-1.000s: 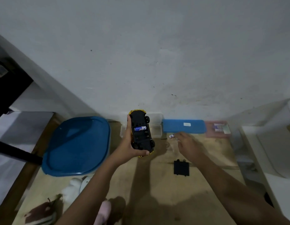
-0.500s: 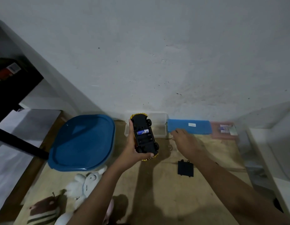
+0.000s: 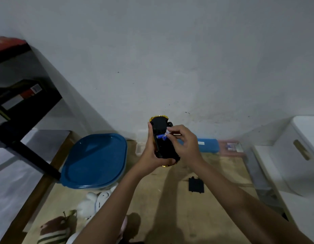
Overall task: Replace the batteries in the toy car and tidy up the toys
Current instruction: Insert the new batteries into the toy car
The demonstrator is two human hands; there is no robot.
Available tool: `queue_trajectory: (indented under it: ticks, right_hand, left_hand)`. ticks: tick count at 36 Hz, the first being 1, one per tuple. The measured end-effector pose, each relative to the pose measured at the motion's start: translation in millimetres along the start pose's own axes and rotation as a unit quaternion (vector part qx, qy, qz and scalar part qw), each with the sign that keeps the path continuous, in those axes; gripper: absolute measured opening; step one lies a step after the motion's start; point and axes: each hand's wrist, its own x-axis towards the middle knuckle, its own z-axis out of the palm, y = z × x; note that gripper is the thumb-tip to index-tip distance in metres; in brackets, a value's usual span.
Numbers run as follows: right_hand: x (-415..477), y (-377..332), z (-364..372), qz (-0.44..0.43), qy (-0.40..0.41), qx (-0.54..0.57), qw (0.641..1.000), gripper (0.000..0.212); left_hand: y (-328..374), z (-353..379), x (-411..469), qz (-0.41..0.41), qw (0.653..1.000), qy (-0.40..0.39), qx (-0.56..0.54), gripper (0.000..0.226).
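My left hand (image 3: 149, 155) grips a yellow toy car (image 3: 161, 138) upside down, its black underside facing me above the wooden table (image 3: 152, 199). One blue battery (image 3: 159, 136) lies in the open compartment. My right hand (image 3: 183, 144) pinches a second battery (image 3: 167, 133) at the compartment's right edge. The black battery cover (image 3: 196, 185) lies flat on the table, below and right of the car.
A blue-lidded tub (image 3: 94, 160) stands at the left, with a white plush toy (image 3: 94, 203) and a striped plush (image 3: 52, 231) in front of it. A blue case (image 3: 207, 145) and a pink box of batteries (image 3: 232, 147) sit along the wall. White storage bin (image 3: 297, 155) at right; a black shelf (image 3: 20, 103) at left.
My right hand picked a battery off the table near the blue case and brought it up to the car's compartment. The left hand raised the car slightly.
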Motion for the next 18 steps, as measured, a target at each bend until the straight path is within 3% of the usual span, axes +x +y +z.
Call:
queue_trajectory:
  ticks: [6, 11, 18]
  right_hand:
    - [8.3, -10.3, -18.5, -0.157, -0.131, -0.121, 0.971, 0.018]
    - [21.5, -16.6, -36.3, -0.184, -0.161, -0.2, 0.949, 0.018]
    - [32.4, -21.1, -41.8, -0.184, -0.135, -0.232, 0.945, 0.011]
  left_hand:
    - [18.1, 4.7, 6.2, 0.047, 0.998, -0.025, 0.025, 0.127]
    - [27.4, 1.5, 8.4, 0.058, 0.997, -0.034, 0.031, 0.13]
    - [36.0, -1.7, 17.1, 0.05, 0.996, -0.059, 0.041, 0.131]
